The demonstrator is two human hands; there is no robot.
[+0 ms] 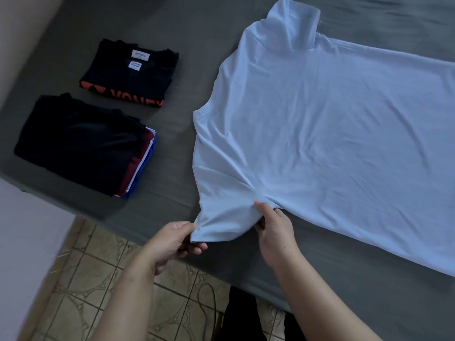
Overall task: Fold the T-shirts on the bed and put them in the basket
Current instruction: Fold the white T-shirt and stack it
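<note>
Pale-blue T-shirt (320, 134) lies spread on the bed (172, 33), hands pinching its sleeve (229, 225).

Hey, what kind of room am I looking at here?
Most likely a bedroom in a home: a bed with a grey sheet, a light blue T-shirt spread on it beside stacks of folded shirts, and a patterned tile floor below.

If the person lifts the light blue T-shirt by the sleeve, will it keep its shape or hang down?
The light blue T-shirt would probably hang limp: the sleeve already bunches into soft creases where the left hand and right hand pinch it. It looks thin, so likely light. On the smooth grey bed sheet it may drag and wrinkle rather than stay flat.
</note>
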